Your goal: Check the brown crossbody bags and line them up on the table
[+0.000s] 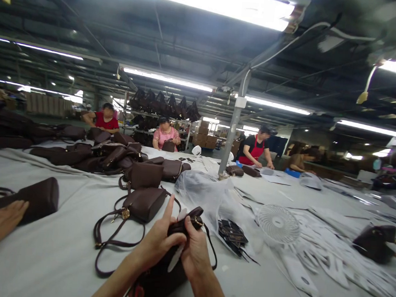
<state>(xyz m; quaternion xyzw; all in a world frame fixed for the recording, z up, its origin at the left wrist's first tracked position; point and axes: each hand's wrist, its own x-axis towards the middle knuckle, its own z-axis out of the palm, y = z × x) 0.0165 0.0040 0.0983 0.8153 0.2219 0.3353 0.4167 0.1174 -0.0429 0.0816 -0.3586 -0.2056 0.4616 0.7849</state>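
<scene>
A dark brown handbag (165,281) is before me at the bottom middle, its lower part cut by the frame edge. My right hand (196,249) grips its strap near a gold-coloured buckle, thumb on top. My left hand (159,241) is on the strap's other side, index finger pointing up and thumb pressed against the strap. A white strip (175,259) shows between the hands; its kind I cannot make out. Just beyond my left hand lies another brown handbag (145,203) with its strap (118,243) looped on the table.
A heap of brown bags (115,155) covers the table's far left. Right of my hands are a clear plastic bag (201,190), black tags (232,233), a white fan (279,224) and white strips (329,264). A co-worker's hand (7,218) rests on a bag at left. A post (232,133) rises ahead.
</scene>
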